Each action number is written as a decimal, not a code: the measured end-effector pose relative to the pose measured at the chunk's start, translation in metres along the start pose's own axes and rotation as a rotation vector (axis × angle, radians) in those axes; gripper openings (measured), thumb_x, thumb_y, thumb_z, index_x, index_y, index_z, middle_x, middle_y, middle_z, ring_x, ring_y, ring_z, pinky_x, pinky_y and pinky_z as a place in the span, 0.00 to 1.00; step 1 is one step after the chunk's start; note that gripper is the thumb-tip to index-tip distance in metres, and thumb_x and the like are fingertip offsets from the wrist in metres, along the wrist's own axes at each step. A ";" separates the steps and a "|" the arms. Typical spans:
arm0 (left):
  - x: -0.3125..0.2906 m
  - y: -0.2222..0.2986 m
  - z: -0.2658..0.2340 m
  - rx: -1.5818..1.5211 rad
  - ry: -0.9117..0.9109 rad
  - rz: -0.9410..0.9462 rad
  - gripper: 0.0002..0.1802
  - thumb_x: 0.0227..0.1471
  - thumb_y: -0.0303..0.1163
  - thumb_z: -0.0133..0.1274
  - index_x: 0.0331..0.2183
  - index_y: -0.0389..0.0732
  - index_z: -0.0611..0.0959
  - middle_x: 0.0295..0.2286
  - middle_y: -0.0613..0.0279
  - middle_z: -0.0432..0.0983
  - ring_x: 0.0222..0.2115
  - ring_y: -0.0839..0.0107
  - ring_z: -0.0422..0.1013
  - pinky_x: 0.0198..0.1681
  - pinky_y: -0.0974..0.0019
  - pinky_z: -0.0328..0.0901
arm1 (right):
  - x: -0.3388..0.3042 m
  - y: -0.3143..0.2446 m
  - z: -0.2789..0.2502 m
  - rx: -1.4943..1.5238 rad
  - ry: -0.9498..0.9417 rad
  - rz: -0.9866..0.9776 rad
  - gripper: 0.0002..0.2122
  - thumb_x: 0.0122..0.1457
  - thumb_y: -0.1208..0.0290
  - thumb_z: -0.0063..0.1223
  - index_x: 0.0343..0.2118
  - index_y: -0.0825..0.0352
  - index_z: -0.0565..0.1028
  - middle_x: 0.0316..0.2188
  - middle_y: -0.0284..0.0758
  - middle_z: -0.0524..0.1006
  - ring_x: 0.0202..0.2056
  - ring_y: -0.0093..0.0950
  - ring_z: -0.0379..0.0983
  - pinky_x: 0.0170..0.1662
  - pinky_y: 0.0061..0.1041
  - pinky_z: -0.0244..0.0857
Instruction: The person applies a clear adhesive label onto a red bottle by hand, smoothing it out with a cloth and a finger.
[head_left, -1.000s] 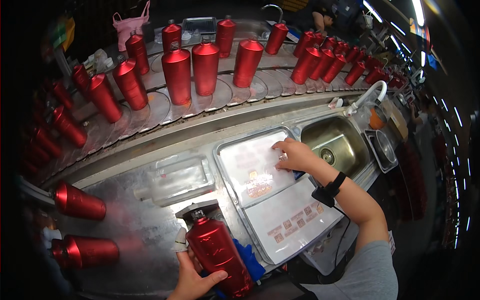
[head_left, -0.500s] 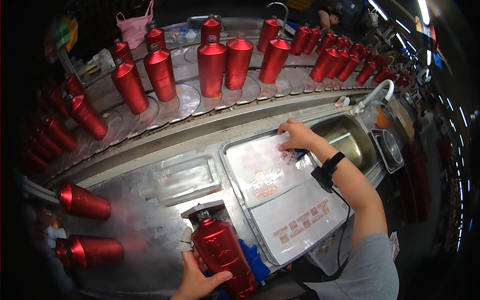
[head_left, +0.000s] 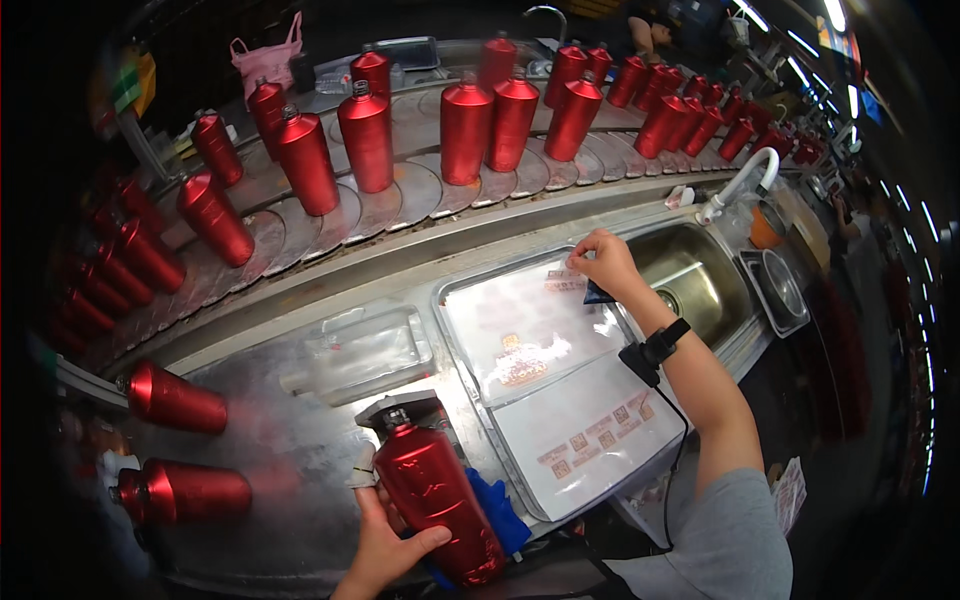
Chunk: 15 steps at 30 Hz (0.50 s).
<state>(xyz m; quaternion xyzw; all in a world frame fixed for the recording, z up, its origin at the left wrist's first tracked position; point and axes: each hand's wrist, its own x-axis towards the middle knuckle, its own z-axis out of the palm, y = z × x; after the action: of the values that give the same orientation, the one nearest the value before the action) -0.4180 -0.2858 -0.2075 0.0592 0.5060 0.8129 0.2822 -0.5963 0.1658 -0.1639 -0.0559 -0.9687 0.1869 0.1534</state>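
My left hand (head_left: pixel 385 545) is closed around a shiny red bottle (head_left: pixel 437 500) with a threaded neck and raised relief on its side. A pale wrap covers one fingertip. The bottle leans back, its neck against a grey notched holder (head_left: pixel 405 408). My right hand (head_left: pixel 603 262) is pinched at the far right corner of a white sheet with small printed decals (head_left: pixel 520 300). Whatever sits between those fingertips is too small to make out. A dark blue item (head_left: pixel 597 294) shows under that hand. Nearer me lies a second decal sheet (head_left: pixel 590 430) on the same metal tray (head_left: pixel 487 425).
A curved conveyor (head_left: pixel 420 195) carries several red bottles behind the counter. Two red bottles (head_left: pixel 195 490) lie on their sides at the left. Beyond the tray are a sink (head_left: pixel 690 290) and a white faucet (head_left: pixel 745 185). A blue cloth (head_left: pixel 500 510) lies beside the held bottle.
The conveyor's bottles have shifted to the right. My right hand's fingers have drawn together, slightly farther away along the sheet's corner. My left hand keeps hold of the bottle in the holder.
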 end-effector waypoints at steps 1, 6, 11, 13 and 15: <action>-0.002 0.003 -0.006 0.012 0.004 0.032 0.68 0.39 0.30 0.70 0.64 0.46 0.34 0.59 0.50 0.52 0.58 0.60 0.58 0.58 0.54 0.60 | -0.008 -0.002 -0.007 0.026 0.036 0.029 0.09 0.43 0.67 0.66 0.25 0.67 0.81 0.29 0.38 0.76 0.31 0.33 0.74 0.36 0.30 0.67; -0.004 0.011 -0.029 0.048 0.055 0.109 0.66 0.36 0.41 0.71 0.64 0.43 0.43 0.59 0.53 0.52 0.59 0.62 0.56 0.60 0.57 0.57 | -0.044 0.018 -0.050 0.364 0.077 0.267 0.09 0.45 0.70 0.68 0.22 0.71 0.80 0.17 0.30 0.77 0.19 0.16 0.67 0.25 0.19 0.62; -0.003 0.015 -0.046 0.096 0.063 0.114 0.65 0.36 0.41 0.70 0.64 0.42 0.44 0.59 0.53 0.53 0.59 0.61 0.56 0.60 0.58 0.57 | -0.075 0.094 -0.058 0.180 -0.032 0.555 0.10 0.41 0.70 0.71 0.21 0.68 0.79 0.18 0.29 0.77 0.21 0.17 0.69 0.26 0.21 0.63; -0.003 0.016 -0.054 0.103 0.066 0.103 0.64 0.36 0.42 0.70 0.64 0.42 0.44 0.59 0.52 0.53 0.59 0.61 0.56 0.60 0.58 0.56 | -0.083 0.123 -0.046 -0.118 -0.130 0.703 0.14 0.35 0.63 0.74 0.20 0.67 0.81 0.20 0.36 0.79 0.23 0.27 0.75 0.31 0.27 0.69; -0.004 0.015 -0.060 0.008 0.043 0.140 0.67 0.37 0.32 0.71 0.64 0.43 0.39 0.59 0.52 0.53 0.58 0.63 0.57 0.59 0.59 0.59 | -0.091 0.141 -0.034 -0.117 -0.086 0.688 0.16 0.33 0.61 0.74 0.20 0.66 0.81 0.23 0.40 0.80 0.26 0.34 0.77 0.35 0.30 0.71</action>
<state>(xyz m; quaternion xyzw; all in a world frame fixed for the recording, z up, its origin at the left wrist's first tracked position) -0.4438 -0.3407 -0.2227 0.0782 0.5097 0.8298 0.2133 -0.4918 0.2926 -0.2129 -0.3797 -0.9078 0.1741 0.0369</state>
